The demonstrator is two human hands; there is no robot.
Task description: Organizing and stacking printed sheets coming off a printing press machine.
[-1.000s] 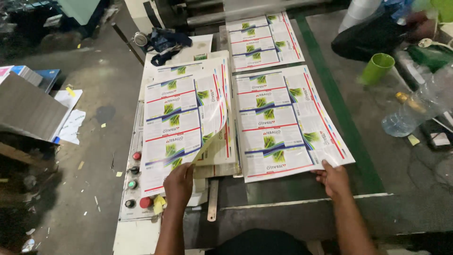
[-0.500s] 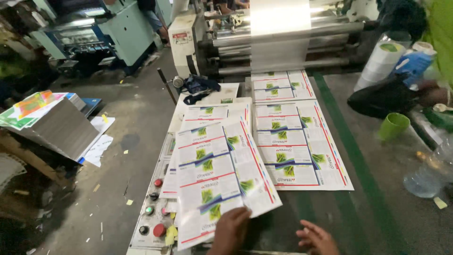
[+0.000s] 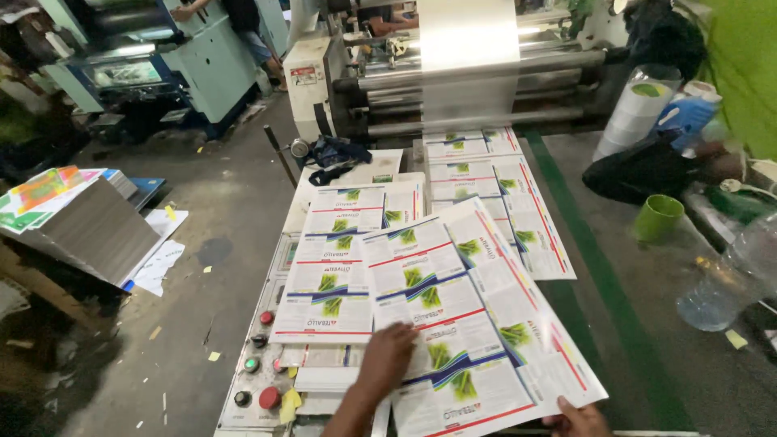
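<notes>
Now the printed sheet point(image 3: 477, 324), glossy with green plant pictures and red and blue bands, lies slanted across the machine table, where a second ago it lay square at the right end of the run of prints; it has been pulled loose and swung leftward over the stack of sheets point(image 3: 340, 259). The left hand point(image 3: 387, 358) lies flat on it, fingers spread, pressing and gripping nothing. The right hand point(image 3: 576, 419) pinches the near right corner, though only its knuckles show at the frame's bottom edge. So the sheet is free and on its way onto the pile. Beyond, the laminated run point(image 3: 494, 182) leads up to the rollers point(image 3: 469, 77). Left of the stack sits a control panel point(image 3: 257, 368); a green cup point(image 3: 657, 218) stands to the right.
</notes>
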